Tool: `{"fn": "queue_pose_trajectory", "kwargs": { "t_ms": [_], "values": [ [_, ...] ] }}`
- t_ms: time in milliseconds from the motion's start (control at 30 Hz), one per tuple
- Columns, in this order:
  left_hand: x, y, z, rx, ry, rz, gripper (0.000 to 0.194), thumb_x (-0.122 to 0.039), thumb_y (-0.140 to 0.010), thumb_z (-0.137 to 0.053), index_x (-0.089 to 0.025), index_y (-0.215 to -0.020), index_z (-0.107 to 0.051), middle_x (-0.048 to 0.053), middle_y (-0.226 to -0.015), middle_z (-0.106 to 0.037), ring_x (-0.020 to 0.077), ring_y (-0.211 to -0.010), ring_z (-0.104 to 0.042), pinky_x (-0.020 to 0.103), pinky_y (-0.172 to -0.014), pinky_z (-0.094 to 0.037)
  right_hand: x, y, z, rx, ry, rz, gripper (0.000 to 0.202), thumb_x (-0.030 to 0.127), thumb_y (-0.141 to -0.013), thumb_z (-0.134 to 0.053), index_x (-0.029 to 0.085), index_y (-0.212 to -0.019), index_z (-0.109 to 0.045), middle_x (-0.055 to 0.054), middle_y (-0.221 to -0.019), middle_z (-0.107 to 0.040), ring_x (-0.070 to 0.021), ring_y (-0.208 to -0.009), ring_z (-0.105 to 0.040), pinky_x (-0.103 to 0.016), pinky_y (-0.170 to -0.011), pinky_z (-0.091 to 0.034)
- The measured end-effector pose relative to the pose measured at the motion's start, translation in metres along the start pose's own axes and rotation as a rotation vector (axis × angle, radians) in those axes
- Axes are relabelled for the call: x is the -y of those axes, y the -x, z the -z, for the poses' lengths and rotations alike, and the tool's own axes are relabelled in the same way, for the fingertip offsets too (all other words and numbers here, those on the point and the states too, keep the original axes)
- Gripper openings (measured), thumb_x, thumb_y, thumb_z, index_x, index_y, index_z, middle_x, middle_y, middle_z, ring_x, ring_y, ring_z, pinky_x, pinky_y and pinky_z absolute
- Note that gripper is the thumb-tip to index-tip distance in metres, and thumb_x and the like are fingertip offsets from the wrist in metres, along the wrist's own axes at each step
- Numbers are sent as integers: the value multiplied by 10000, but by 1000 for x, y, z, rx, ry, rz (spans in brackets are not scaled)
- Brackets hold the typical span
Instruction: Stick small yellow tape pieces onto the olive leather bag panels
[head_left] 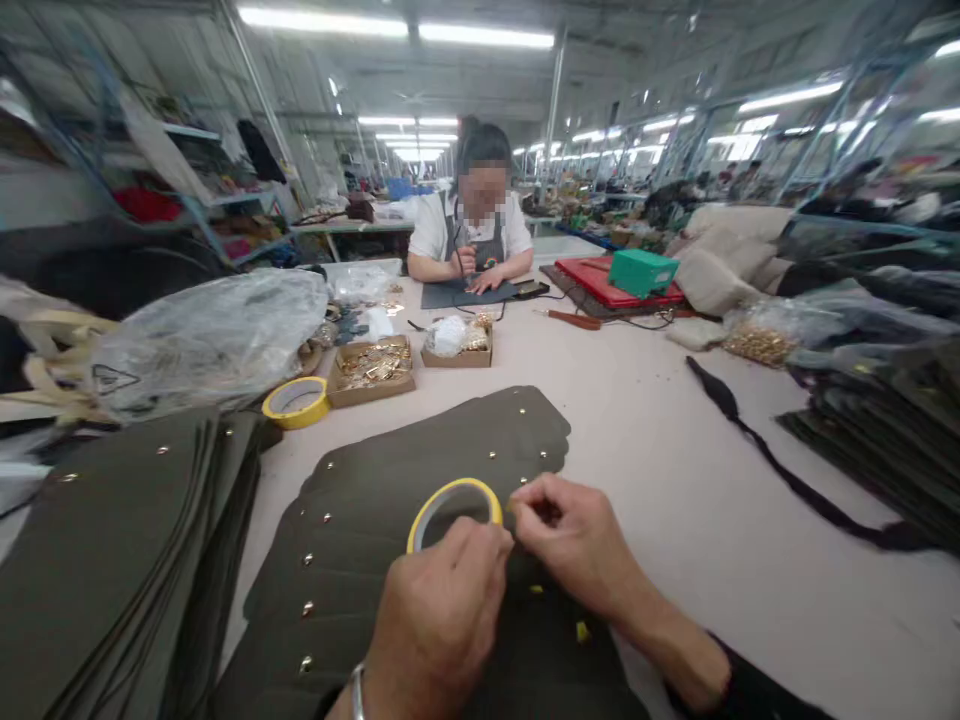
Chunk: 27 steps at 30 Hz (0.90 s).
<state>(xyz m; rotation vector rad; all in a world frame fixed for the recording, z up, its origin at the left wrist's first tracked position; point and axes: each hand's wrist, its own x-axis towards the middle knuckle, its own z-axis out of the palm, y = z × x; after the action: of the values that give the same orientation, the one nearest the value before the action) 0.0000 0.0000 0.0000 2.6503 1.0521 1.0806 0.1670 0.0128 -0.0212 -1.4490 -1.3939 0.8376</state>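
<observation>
My left hand point(450, 600) is closed round the near side of a yellow tape roll point(433, 505). Just to its right, my right hand point(574, 535) pinches a small bit of yellow tape point(512, 506) between thumb and fingertips. Both hands are over a fanned stack of dark olive fabric panels point(405, 450), which carry several metal studs. Two torn yellow tape bits point(583, 631) lie on the panels, left of my right wrist. Whether the pinched bit still joins the roll is hard to see.
Another yellow tape roll point(296, 402) lies beside a cardboard box of gold metal parts point(373, 368). More dark panels point(120, 540) are stacked at left. A black strap point(795, 465) stretches along the right. Opposite, a co-worker point(480, 220) bends over a dark piece.
</observation>
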Motion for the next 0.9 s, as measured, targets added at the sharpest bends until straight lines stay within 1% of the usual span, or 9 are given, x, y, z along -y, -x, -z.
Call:
{"fn": "queue_pose_trajectory", "kwargs": {
  "t_ms": [100,167,267,367,500,767,833,900],
  "values": [
    [8,1,-2,66,-92,51,143,-141,-945,-432,-196,-908,-558,-3,-752,-617,134,-659,-604,232,-612,-458,-15,-22,20,19,-156,-173,178,311,-737,-646,140,-762,-691,15,-559,-622,-110,-468,-584,-227,-485,-484],
    [17,2,-3,172,-199,130,120,-164,-943,-450,-202,-929,-564,9,-815,-631,164,-739,-607,264,-651,-471,-23,-32,27,52,-213,-213,239,357,-732,-673,128,-796,-693,7,-576,-631,-101,-470,-576,-220,-483,-487],
    [30,2,-4,363,-295,225,126,-163,-933,-462,-217,-948,-574,18,-895,-630,199,-826,-584,310,-697,-483,-28,-39,28,130,-169,-234,237,350,-743,-670,124,-812,-694,8,-588,-629,-78,-452,-543,-186,-437,-446],
    [34,2,-4,473,-300,267,150,-150,-933,-447,-227,-951,-574,14,-918,-618,206,-850,-564,328,-714,-484,-29,-39,21,179,-48,-234,155,272,-764,-633,130,-794,-689,18,-590,-615,-64,-449,-531,-164,-429,-427],
    [30,1,-4,527,-313,296,159,-141,-931,-438,-230,-937,-570,12,-916,-606,209,-859,-554,331,-712,-476,-27,-39,14,172,77,-192,112,203,-763,-587,139,-759,-679,26,-569,-598,-79,-462,-548,-175,-446,-443],
    [29,1,-4,551,-327,328,163,-137,-923,-443,-236,-921,-572,12,-899,-596,198,-852,-555,303,-684,-460,-24,-43,11,167,295,-83,147,157,-769,-542,159,-721,-680,5,-613,-644,-114,-507,-587,-221,-525,-470],
    [28,0,-4,566,-319,343,171,-133,-924,-434,-234,-919,-572,14,-908,-598,197,-857,-558,303,-688,-462,-26,-44,11,181,322,-52,139,173,-791,-547,167,-749,-679,10,-613,-646,-115,-501,-588,-228,-536,-467],
    [28,-1,-4,578,-312,354,180,-133,-928,-424,-233,-926,-573,15,-918,-603,197,-862,-560,304,-694,-466,-28,-44,13,178,355,-22,111,209,-809,-583,173,-864,-672,27,-572,-626,-127,-503,-589,-237,-550,-463]
  ]
}}
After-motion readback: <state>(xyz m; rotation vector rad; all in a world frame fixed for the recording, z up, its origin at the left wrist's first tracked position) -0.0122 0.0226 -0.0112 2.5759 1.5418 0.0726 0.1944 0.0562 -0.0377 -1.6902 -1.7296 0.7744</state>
